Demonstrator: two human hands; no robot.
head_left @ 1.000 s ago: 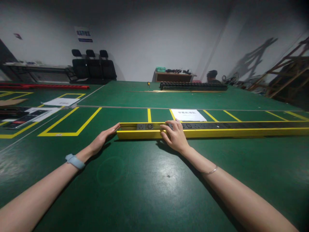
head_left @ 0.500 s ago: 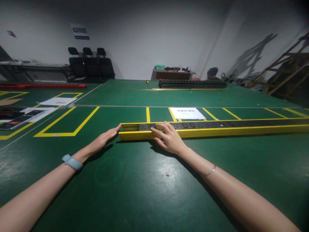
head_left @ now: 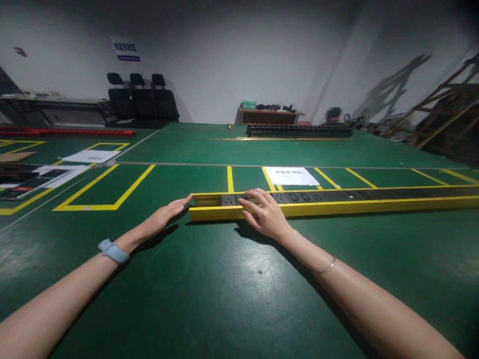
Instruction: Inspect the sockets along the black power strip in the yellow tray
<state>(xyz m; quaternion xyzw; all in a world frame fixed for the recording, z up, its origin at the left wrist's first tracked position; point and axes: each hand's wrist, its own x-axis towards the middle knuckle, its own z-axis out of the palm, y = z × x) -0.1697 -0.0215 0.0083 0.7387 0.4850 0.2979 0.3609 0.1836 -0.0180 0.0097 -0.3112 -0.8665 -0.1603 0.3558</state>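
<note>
A long yellow channel (head_left: 337, 206) lies across the green table, running off to the right edge of the view. Black socket modules (head_left: 299, 197) sit in a row inside it, and a short stretch at its left end shows bare yellow inside. My left hand (head_left: 164, 218) is flat with fingers stretched out, its fingertips against the channel's left end. Over the modules near that end rests my right hand (head_left: 267, 212), fingers spread, fingertips touching the black socket strip. Part of the strip and the front wall are hidden behind it.
Behind the channel lies a white paper sign (head_left: 291, 176) among yellow tape lines. Dark rails (head_left: 299, 131) and a small yellow-handled tool (head_left: 229, 128) lie at the far side. Red rails (head_left: 75, 132) are far left. A person's head (head_left: 333, 115) shows beyond the table.
The left end of the yellow channel has shifted slightly right and a little nearer, with both hands moving along with it. The hands' poses are nearly the same.
</note>
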